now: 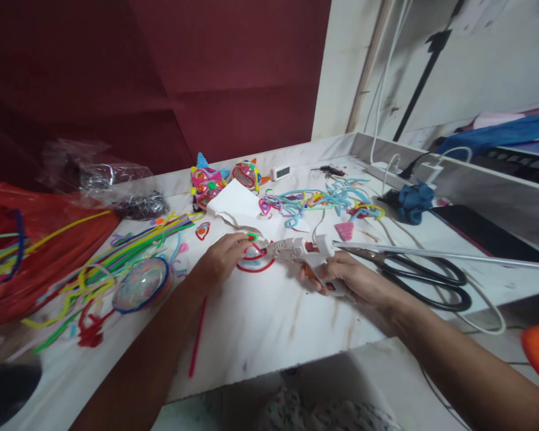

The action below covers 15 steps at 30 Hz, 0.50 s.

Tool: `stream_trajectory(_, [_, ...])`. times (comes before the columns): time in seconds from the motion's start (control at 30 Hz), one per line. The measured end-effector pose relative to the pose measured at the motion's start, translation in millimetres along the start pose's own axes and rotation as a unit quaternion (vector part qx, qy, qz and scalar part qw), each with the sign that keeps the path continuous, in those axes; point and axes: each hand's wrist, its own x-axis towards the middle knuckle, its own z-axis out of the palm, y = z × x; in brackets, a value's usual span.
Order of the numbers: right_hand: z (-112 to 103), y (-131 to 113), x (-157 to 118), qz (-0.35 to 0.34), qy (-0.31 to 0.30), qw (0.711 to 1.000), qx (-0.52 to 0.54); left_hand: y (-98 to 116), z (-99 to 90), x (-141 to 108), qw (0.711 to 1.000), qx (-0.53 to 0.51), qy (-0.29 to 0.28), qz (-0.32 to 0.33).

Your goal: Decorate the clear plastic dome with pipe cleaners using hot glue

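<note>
My right hand is wrapped round the grip of a white hot glue gun, and a long clear glue stick sticks out of its back. The nozzle points left, close to a small piece with a red pipe-cleaner edge. My left hand is closed on that piece from the left, its fingertips by a green spot at the top. Whether the nozzle touches the piece I cannot tell. Black-handled scissors lie just right of my right hand.
Pipe cleaners and a clear dome lie at left beside a red plastic bag. Finished colourful crafts, white paper and tangled pipe cleaners are behind. A phone and cables lie at right.
</note>
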Motion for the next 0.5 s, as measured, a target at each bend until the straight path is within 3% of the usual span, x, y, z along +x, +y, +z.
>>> stream_trajectory(0.23, [0, 0, -1, -0.007, 0.001, 1.0, -0.01, 5, -11.5, 6, 0.999, 0.011, -0.038, -0.004])
stream_trajectory(0.5, [0, 1, -3, -0.011, -0.001, 1.0, -0.01, 4, -10.9, 5, 0.999, -0.004, -0.032, -0.004])
